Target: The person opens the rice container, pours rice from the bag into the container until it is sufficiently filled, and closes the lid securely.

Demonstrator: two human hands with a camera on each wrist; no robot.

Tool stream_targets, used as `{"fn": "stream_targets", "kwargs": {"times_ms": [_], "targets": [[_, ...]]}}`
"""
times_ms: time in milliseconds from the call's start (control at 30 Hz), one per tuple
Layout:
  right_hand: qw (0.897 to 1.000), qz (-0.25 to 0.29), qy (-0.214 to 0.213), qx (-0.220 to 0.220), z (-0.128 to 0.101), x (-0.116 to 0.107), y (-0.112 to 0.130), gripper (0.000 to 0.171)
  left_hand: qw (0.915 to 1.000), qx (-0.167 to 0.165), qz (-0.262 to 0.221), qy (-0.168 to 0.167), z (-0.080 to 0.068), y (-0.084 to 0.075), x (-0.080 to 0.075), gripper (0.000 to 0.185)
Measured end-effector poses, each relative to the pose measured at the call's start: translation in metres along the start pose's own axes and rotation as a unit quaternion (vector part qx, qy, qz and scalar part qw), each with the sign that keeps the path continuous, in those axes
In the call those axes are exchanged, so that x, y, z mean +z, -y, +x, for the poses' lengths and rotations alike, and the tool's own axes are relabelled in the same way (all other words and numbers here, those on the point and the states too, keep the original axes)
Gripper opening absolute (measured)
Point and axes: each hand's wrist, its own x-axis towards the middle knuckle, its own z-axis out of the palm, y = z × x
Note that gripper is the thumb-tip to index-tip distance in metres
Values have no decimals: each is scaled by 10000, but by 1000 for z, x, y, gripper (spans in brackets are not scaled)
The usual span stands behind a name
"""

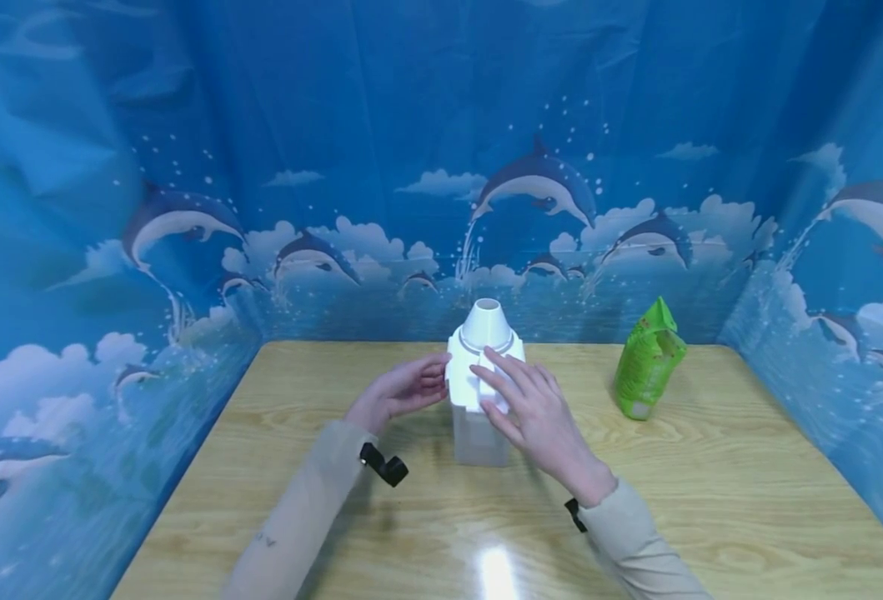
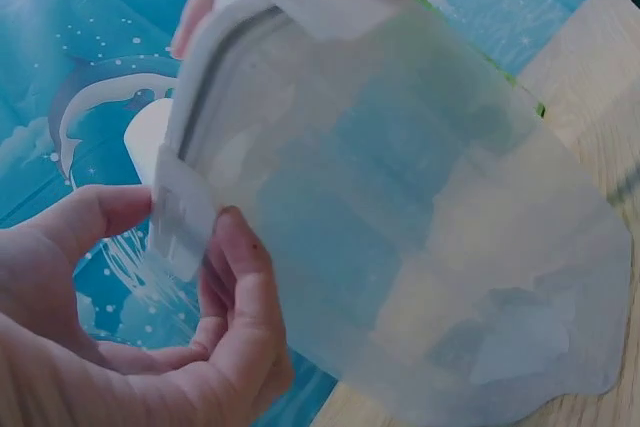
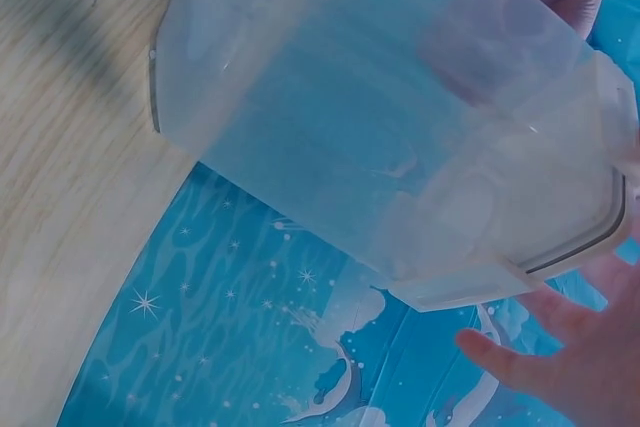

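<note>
A translucent plastic container (image 1: 479, 437) with a white lid (image 1: 465, 385) and a white funnel-shaped spout (image 1: 486, 321) stands upright on the wooden table (image 1: 711, 492). My left hand (image 1: 428, 385) is at the lid's left side. In the left wrist view, thumb and forefinger pinch the side clip (image 2: 182, 209) of the container (image 2: 400, 237). My right hand (image 1: 507, 385) lies over the lid's front with straight fingers. In the right wrist view those fingers (image 3: 560, 372) spread just beside the lid edge of the container (image 3: 380, 127).
A green plastic bag (image 1: 647, 362) stands to the right of the container, toward the back of the table. A blue dolphin-print curtain (image 1: 336, 167) closes in the table at the back and both sides.
</note>
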Motion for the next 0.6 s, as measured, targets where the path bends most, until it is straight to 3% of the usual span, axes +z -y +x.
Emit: {"fn": "stream_targets", "kwargs": {"times_ms": [300,600], "targets": [[10000,17,-93,-10,0,-1,1,49,9993,-286,160,187,2,-9,-2,22],[9997,112,-197,-66,0,-1,3,48,9984,-314,390,257,2,-7,-2,21]]}}
